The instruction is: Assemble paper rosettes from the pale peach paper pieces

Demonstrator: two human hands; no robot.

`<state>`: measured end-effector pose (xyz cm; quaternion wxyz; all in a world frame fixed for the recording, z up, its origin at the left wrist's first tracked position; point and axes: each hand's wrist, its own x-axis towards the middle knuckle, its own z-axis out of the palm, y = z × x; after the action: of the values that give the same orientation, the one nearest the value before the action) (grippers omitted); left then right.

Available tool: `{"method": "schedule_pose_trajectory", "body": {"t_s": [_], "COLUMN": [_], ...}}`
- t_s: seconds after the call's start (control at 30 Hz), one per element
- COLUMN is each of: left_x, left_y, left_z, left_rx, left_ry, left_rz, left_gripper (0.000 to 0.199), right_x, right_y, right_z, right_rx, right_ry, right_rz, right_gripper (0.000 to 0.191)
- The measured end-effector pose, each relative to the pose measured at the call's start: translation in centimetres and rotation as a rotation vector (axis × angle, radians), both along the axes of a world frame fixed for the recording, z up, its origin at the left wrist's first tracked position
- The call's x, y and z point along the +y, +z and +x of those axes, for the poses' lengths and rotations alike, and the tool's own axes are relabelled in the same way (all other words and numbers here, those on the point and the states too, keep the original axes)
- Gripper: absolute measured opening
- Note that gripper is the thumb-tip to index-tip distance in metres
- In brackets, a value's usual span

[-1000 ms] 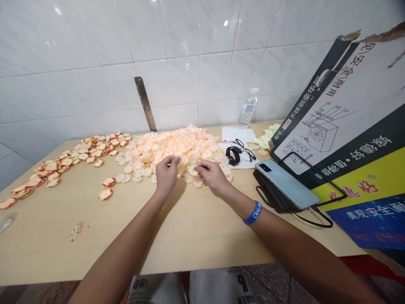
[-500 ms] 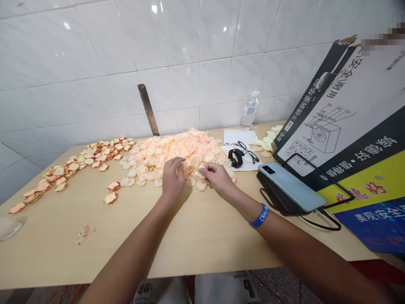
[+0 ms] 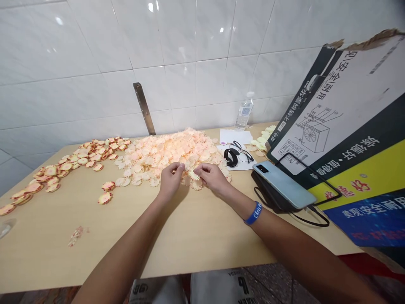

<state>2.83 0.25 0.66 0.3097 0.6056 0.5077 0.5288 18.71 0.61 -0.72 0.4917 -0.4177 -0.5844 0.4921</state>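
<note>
Both hands are over the front of a big heap of thin, pale pink flower-shaped pieces (image 3: 177,145) with scalloped edges. My right hand (image 3: 212,178) pinches a pale yellowish flower-shaped piece (image 3: 193,174) between thumb and fingertips. To its left, my left hand (image 3: 171,179) is closed, thumb pressed to the forefinger. Whatever lies between those fingertips is too small to make out. A short gap separates the two hands. Stacks of flower-shaped pieces with red edges (image 3: 82,161) stretch along the left of the heap, and two small stacks (image 3: 105,197) sit nearer the front.
Glasses (image 3: 245,156) and a black watch (image 3: 230,157) lie on white paper at right, before a water bottle (image 3: 244,112). A pale blue phone (image 3: 284,185) with a cable rests on a black object. A large printed carton (image 3: 316,139) leans at right. Tiny scraps (image 3: 75,236) lie front left.
My left hand's fingers have closed from a looser, more upright pose into a pinch. The piece in my right hand now shows more clearly. The whole view has shifted slightly.
</note>
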Motion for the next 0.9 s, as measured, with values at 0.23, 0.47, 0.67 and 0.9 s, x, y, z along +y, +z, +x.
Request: {"method": "schedule_pose_trajectory", "body": {"t_s": [0.23,0.47,0.67,0.9], "left_x": [0.6,2.9,2.6,-0.1], "left_y": [-1.0,-0.7,0.2,-0.6], "left_z": [-0.3,-4.2,-4.9,-0.1], "left_rx": [-0.094,-0.135,0.288,0.325], "left_ry": [0.136,0.609,0.380,-0.074], "left_rz": [-0.038,0.005,0.393,0.380], "left_gripper": [0.038,0.032,0.026,0.021], "right_x": [-0.8,-1.0,-0.7,0.1], "right_y": [0.1,0.5,0.4,-0.2], "right_z": [-0.7,-0.3,-0.1,0.1], "right_rx": [-0.109,-0.101,-0.006,0.001], "right_ry": [0.067,0.087,0.059,-0.088], "right_rz": [0.037,0.044,-0.001,0.023], "right_gripper": [0.034,0.033,0.032,0.044]}}
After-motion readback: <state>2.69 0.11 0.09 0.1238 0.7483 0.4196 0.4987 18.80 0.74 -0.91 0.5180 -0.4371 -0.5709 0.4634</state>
